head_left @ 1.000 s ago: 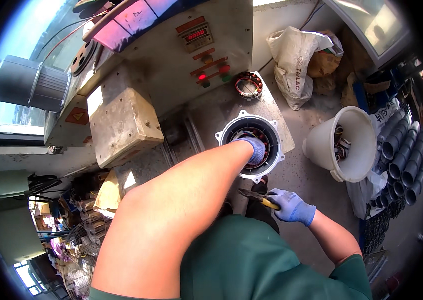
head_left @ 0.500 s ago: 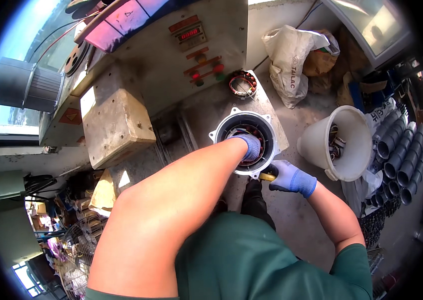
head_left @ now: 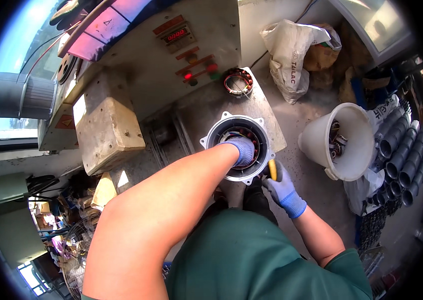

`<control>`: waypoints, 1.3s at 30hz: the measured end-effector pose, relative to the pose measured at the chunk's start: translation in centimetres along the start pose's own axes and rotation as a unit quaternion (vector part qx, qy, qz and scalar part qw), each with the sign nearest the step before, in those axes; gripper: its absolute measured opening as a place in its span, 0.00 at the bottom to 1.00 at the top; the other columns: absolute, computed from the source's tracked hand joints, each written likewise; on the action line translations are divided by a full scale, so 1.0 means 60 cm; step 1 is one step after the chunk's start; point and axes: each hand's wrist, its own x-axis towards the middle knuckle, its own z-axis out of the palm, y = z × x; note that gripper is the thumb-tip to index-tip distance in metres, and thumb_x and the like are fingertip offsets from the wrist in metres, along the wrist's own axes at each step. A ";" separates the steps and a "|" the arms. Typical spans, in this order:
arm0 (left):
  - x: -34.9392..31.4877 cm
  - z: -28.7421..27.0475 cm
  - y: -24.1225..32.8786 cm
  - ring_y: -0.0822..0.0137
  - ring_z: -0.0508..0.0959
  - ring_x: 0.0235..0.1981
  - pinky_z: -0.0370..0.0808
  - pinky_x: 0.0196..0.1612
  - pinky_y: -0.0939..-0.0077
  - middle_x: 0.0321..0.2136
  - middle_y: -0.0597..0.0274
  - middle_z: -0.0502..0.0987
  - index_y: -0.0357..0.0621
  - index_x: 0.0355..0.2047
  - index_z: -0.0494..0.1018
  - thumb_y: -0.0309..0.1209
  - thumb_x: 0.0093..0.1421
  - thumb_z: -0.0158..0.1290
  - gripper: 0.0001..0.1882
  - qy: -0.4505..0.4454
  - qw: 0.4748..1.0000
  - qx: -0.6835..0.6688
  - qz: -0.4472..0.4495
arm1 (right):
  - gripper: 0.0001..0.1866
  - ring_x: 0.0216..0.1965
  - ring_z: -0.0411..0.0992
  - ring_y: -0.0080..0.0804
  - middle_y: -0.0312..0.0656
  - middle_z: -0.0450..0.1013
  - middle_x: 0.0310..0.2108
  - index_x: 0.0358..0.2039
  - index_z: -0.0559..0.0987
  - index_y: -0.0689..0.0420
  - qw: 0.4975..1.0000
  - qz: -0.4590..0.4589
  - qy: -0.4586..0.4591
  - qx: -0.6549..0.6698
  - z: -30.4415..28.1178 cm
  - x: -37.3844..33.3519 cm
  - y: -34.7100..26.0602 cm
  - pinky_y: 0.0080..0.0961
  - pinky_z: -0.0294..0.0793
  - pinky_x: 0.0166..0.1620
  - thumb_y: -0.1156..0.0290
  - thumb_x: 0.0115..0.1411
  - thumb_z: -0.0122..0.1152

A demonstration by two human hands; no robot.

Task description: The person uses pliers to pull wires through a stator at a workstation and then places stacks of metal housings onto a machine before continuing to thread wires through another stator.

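A round metal motor housing [head_left: 217, 132] with lugs around its rim stands in front of me. Inside it shows a ring of windings [head_left: 254, 142] with loose wires. My left hand [head_left: 244, 151], in a blue knit glove, reaches down into the housing; its fingers are hidden there. My right hand [head_left: 282, 189], gloved in blue and grey, is closed round a tool with a yellow handle [head_left: 272, 170], just beside the housing's right rim. The tool's working end cannot be made out. Beyond the housing, a wound stator ring [head_left: 248, 81] lies on a pale board [head_left: 270, 120].
A control panel [head_left: 206, 37] with a lit display and buttons rises behind. To its left is a worn metal block [head_left: 106, 132]. On the right stand a white bucket [head_left: 354, 145] holding wound parts, a white sack [head_left: 291, 60] and stacked grey tubes [head_left: 396, 145].
The yellow handle has swung from lying sideways to nearly upright, and my right hand has moved lower. My left hand stays inside the housing. The whole view has shifted slightly.
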 end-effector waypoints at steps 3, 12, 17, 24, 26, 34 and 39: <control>0.056 0.073 -0.059 0.49 0.81 0.51 0.76 0.54 0.62 0.50 0.46 0.80 0.40 0.50 0.81 0.33 0.59 0.56 0.20 0.084 0.995 0.001 0.055 | 0.25 0.37 0.76 0.29 0.43 0.76 0.39 0.52 0.72 0.63 0.989 0.092 -0.111 0.035 -0.026 0.026 -0.103 0.23 0.78 0.43 0.82 0.51 0.62; 0.062 0.067 -0.059 0.49 0.82 0.49 0.77 0.53 0.61 0.48 0.44 0.81 0.38 0.48 0.82 0.31 0.56 0.57 0.19 0.023 0.999 0.014 0.044 | 0.21 0.27 0.68 0.18 0.33 0.71 0.32 0.46 0.75 0.59 0.966 0.055 -0.237 -0.092 -0.111 0.076 -0.131 0.18 0.70 0.31 0.78 0.49 0.61; -0.005 -0.004 -0.011 0.50 0.83 0.48 0.78 0.52 0.61 0.47 0.44 0.82 0.37 0.46 0.82 0.31 0.56 0.57 0.18 -0.047 0.995 0.085 0.019 | 0.21 0.33 0.71 0.21 0.38 0.73 0.40 0.47 0.77 0.61 0.973 0.102 -0.207 -0.016 -0.154 0.061 -0.144 0.21 0.74 0.37 0.77 0.50 0.62; -0.015 0.005 -0.014 0.48 0.83 0.41 0.79 0.47 0.59 0.39 0.41 0.82 0.36 0.38 0.84 0.32 0.56 0.58 0.14 -0.006 1.000 0.019 -0.004 | 0.12 0.29 0.69 0.18 0.32 0.72 0.26 0.37 0.80 0.62 0.972 0.125 -0.178 -0.084 -0.202 0.051 -0.121 0.18 0.70 0.35 0.72 0.51 0.67; -0.021 0.006 -0.014 0.49 0.83 0.44 0.78 0.49 0.60 0.42 0.42 0.82 0.36 0.42 0.83 0.31 0.56 0.60 0.16 -0.002 1.000 0.009 -0.009 | 0.13 0.33 0.71 0.19 0.34 0.75 0.30 0.38 0.80 0.62 0.966 0.138 -0.202 -0.078 -0.217 0.052 -0.112 0.20 0.72 0.38 0.74 0.51 0.68; -0.076 -0.018 0.006 0.47 0.83 0.43 0.79 0.48 0.59 0.38 0.40 0.82 0.36 0.37 0.83 0.30 0.51 0.63 0.14 0.076 0.995 -0.059 -0.018 | 0.31 0.45 0.73 0.23 0.39 0.73 0.56 0.53 0.78 0.65 0.944 0.142 -0.287 -0.074 -0.233 0.059 -0.131 0.17 0.72 0.43 0.78 0.43 0.59; -0.096 -0.018 0.010 0.47 0.83 0.42 0.80 0.47 0.59 0.38 0.38 0.82 0.35 0.36 0.83 0.28 0.50 0.62 0.13 0.158 0.972 -0.160 -0.070 | 0.32 0.58 0.71 0.43 0.51 0.70 0.59 0.52 0.79 0.63 0.926 0.062 -0.352 -0.126 -0.223 0.063 -0.176 0.31 0.67 0.61 0.75 0.41 0.57</control>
